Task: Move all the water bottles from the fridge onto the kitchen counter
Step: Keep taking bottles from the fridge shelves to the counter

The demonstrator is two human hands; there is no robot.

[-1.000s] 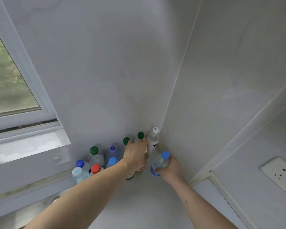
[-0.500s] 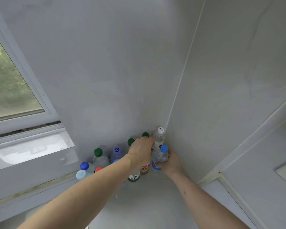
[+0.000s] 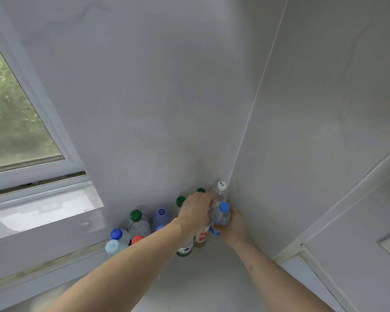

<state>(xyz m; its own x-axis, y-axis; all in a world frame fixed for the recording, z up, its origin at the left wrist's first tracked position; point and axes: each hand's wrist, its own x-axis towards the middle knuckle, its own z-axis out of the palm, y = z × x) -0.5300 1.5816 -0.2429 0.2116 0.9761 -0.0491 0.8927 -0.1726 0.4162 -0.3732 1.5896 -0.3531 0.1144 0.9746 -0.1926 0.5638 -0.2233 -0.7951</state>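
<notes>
Bottles [image 3: 136,226] crowd the counter [image 3: 203,278] below a window [image 3: 16,118]. The left hand [image 3: 195,216] curls over the tallest bottles' tops, its grip hidden; the right hand [image 3: 233,224] grips a blue-capped bottle [image 3: 222,216] standing in the wall corner.

Blue-capped bottle [image 3: 221,216], white-capped bottle [image 3: 220,191]
</notes>
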